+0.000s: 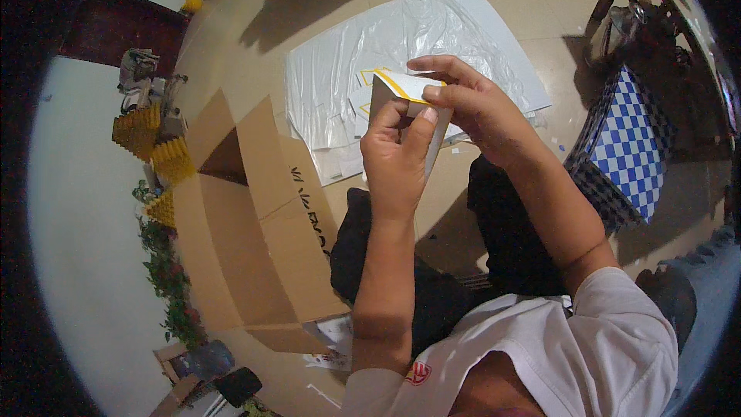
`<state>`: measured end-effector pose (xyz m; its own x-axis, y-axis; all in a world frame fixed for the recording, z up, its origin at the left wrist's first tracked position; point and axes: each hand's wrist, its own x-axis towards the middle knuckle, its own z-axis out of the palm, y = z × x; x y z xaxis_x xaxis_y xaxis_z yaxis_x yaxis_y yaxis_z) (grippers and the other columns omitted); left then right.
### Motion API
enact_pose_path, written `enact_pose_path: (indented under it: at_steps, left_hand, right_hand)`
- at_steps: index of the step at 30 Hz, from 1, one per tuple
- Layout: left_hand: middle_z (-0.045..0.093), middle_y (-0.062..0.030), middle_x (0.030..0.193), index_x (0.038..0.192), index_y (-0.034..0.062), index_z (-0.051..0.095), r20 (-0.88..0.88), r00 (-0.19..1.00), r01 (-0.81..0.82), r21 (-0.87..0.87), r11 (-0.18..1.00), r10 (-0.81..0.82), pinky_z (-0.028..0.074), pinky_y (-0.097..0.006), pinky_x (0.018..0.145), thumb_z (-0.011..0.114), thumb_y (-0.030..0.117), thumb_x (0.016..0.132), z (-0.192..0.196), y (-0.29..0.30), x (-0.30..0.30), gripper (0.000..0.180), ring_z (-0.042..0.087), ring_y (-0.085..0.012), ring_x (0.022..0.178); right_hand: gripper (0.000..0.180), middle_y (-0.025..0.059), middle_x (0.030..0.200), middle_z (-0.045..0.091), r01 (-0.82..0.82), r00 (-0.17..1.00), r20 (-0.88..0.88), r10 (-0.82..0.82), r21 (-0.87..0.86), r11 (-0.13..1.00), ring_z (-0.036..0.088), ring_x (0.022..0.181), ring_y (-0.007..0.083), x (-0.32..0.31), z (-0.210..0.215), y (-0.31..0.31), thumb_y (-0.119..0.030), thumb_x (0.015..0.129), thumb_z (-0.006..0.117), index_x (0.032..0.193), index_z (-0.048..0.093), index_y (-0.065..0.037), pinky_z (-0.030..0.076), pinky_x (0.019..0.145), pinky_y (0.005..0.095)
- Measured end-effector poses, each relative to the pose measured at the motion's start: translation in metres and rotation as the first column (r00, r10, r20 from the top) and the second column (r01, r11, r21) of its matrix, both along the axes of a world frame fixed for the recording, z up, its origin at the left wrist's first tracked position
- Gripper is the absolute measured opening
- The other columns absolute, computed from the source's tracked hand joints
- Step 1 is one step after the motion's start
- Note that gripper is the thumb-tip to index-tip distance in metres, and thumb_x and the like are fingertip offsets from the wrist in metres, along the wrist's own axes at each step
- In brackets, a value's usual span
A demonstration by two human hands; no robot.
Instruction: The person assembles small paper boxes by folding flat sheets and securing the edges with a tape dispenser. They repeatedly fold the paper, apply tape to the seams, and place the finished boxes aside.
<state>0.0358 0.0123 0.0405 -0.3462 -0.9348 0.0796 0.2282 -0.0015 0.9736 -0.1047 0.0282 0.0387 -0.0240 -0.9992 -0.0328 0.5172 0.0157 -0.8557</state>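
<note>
**Folded white card (409,87) held between left hand (395,162) and right hand (485,112)**

The left hand grips its near side; the right hand pinches its yellow-edged top. Plastic sheeting (340,69) lies beyond, partly obscured by the hands. Left of the left hand, an open cardboard box (309,293) bears black handwriting (315,222); a checked box (629,147) stands right of the right hand.

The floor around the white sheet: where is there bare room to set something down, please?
Bare floor shows between the white sheet and the blue-checked thing, and beyond the cardboard box, left of the sheet. Crowded: mid-sheet, where yellow-edged cards lie below the left hand and right hand, and left of the box, beside yellow stacks.
</note>
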Motion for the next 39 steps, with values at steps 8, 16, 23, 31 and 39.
enact_pose_path:
  at_steps: [8,16,23,31,39]
  left_hand:
    - [0.063,-0.0040,0.095,0.105,-0.0012,0.061,0.036,0.993,0.117,-0.083,0.990,-0.115,0.045,-0.025,0.081,0.061,0.009,0.092,0.017,0.000,0.015,0.017,0.056,-0.0090,0.090]
    - [0.063,-0.0065,0.105,0.113,-0.0020,0.056,-0.105,0.985,0.129,-0.060,0.990,-0.135,0.044,-0.028,0.089,0.061,0.005,0.090,0.010,-0.007,0.031,0.025,0.058,-0.0132,0.096]
    - [0.061,-0.0060,0.094,0.100,-0.0020,0.057,-0.039,0.966,0.257,0.022,0.966,-0.256,0.044,-0.026,0.083,0.051,0.006,0.083,0.016,-0.002,0.050,0.020,0.055,-0.0126,0.090]
    - [0.059,-0.0042,0.088,0.096,-0.0017,0.058,-0.147,0.965,0.236,0.146,0.961,-0.215,0.039,-0.026,0.081,0.046,0.011,0.079,0.003,-0.009,0.063,0.024,0.052,-0.0106,0.086]
    - [0.058,-0.0031,0.091,0.108,0.0019,0.055,-0.062,0.987,0.157,0.150,0.976,-0.150,0.042,-0.019,0.066,0.065,0.002,0.083,0.005,-0.005,0.052,0.027,0.052,-0.0061,0.078]
  right_hand:
    - [0.039,0.0133,0.117,0.060,0.311,0.942,-0.047,-0.332,-0.250,0.917,0.056,0.110,0.0197,0.001,0.006,0.004,-0.014,0.090,0.054,0.126,0.050,-0.002,0.039,0.100,0.0315]
    - [0.035,0.0128,0.117,0.059,0.282,0.944,-0.057,-0.325,-0.371,0.885,0.056,0.110,0.0188,0.014,-0.001,0.006,-0.008,0.090,0.057,0.124,0.049,-0.002,0.045,0.096,0.0327]
    - [0.030,0.0074,0.108,0.060,0.169,0.956,-0.201,-0.215,-0.224,0.960,0.054,0.103,0.0137,0.011,0.004,0.007,-0.019,0.090,0.057,0.116,0.058,-0.003,0.041,0.091,0.0273]
    - [0.014,-0.0017,0.085,0.056,0.044,0.972,-0.214,-0.093,-0.223,0.974,0.051,0.083,0.0069,0.007,-0.007,0.011,-0.017,0.090,0.061,0.092,0.056,-0.004,0.041,0.077,0.0239]
    - [0.012,-0.0003,0.086,0.057,0.127,0.949,-0.246,-0.197,-0.275,0.953,0.052,0.084,0.0069,0.010,-0.010,0.011,-0.014,0.091,0.060,0.096,0.057,-0.003,0.043,0.077,0.0232]
